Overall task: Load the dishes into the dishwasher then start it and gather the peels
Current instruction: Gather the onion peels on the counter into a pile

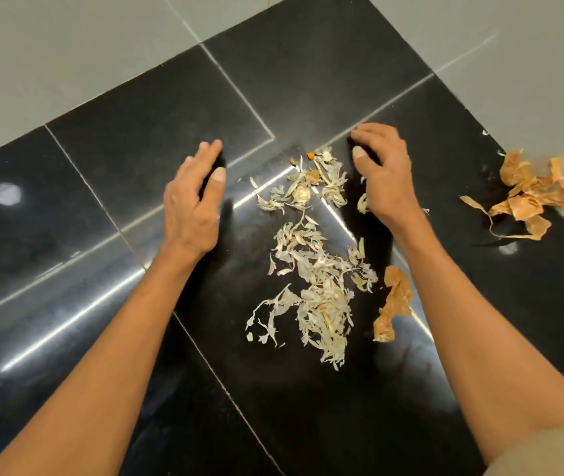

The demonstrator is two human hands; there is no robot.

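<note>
Pale, thin peels (314, 280) lie scattered in a long heap on the glossy black counter (119, 166), between my two forearms. A smaller cluster of peels with an orange bit (311, 182) sits at the far end. My left hand (192, 201) stands on edge left of that cluster, fingers straight, holding nothing. My right hand (382, 173) is on the right side of it, fingers loosely bent onto the counter, with a few peels beside its heel. An orange-brown peel strip (394, 304) lies by my right forearm.
A bigger pile of orange-brown peels (531, 197) lies at the counter's right edge. Grey floor tiles (67, 46) show beyond the counter's far and right edges. Pale seams cross the black slabs.
</note>
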